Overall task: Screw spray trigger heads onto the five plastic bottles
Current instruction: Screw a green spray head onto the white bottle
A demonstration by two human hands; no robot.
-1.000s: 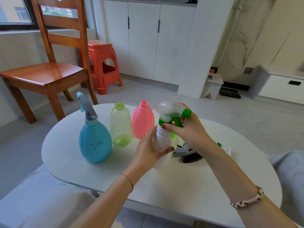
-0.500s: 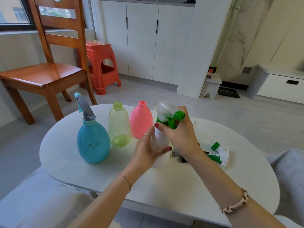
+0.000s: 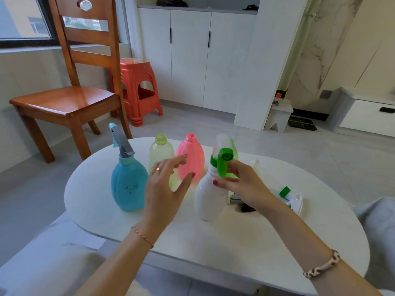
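My left hand (image 3: 164,186) has let go, fingers spread; right hand (image 3: 241,184) grips the trigger (image 3: 223,162) on the white bottle (image 3: 208,199), seemingly seated; pink bottle (image 3: 190,159) at eleven o'clock next.

Left hand off the white bottle

Her left hand (image 3: 165,189), which a second ago was wrapped round the white bottle (image 3: 210,196), has let go and now hovers open beside it, fingers spread in front of the pink bottle (image 3: 190,159). The right hand (image 3: 243,184) has turned the green trigger head (image 3: 223,161) so its nozzle now faces her, and the bottle stands on the desk (image 3: 235,242) unsupported.
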